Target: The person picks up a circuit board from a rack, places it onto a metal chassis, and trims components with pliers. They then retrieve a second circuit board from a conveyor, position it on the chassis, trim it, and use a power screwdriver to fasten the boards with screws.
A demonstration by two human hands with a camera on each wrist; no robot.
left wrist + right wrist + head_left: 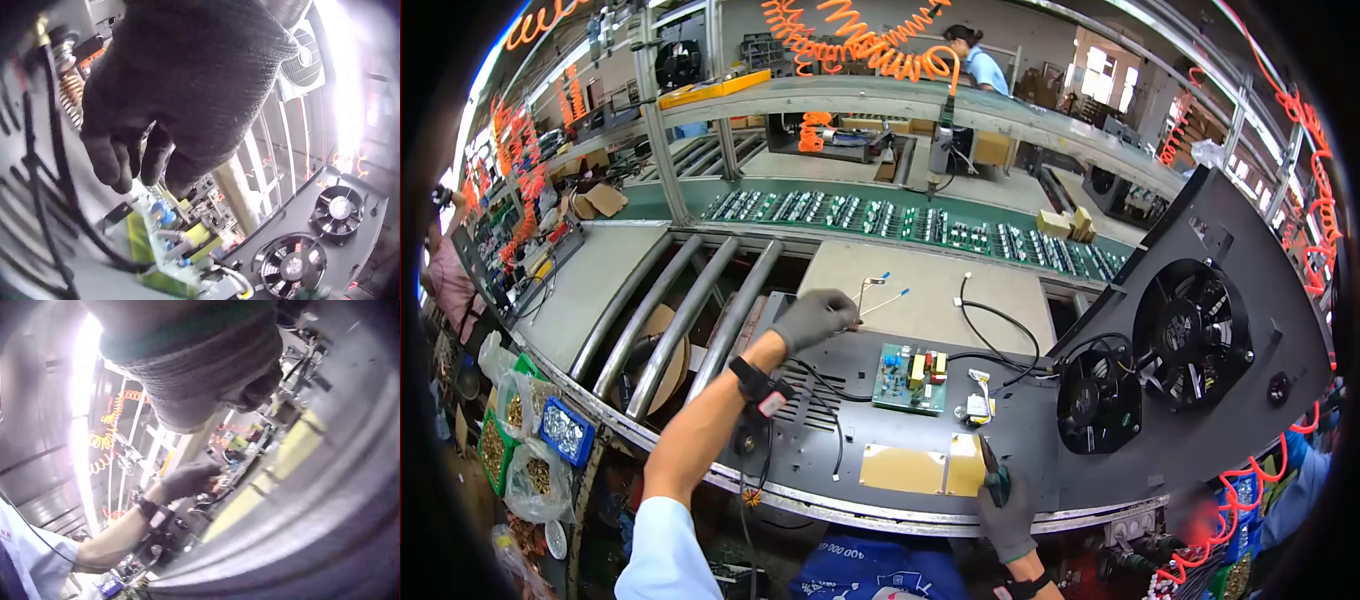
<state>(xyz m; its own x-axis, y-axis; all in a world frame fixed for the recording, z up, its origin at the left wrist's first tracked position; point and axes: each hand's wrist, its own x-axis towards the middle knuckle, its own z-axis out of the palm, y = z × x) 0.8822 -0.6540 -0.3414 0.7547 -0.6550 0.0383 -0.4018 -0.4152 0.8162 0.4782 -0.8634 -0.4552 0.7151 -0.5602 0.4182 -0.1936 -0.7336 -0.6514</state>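
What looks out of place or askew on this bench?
Nothing looks damaged or spilled. The fan panel leans up at an angle on the right; a black cable lies loose beside the board. The left hand pinches two thin leads; the right hand holds a screwdriver.

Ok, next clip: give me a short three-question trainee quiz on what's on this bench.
1. True or false: the green circuit board lies on the dark metal panel.
2. How many fans sit in the raised panel? A one, B two, C four.
3. Fill in: the left hand holds thin ____ with blue tips, while the right hand grips a green-handled tool.
Key: 1 true; 2 B; 3 wires.
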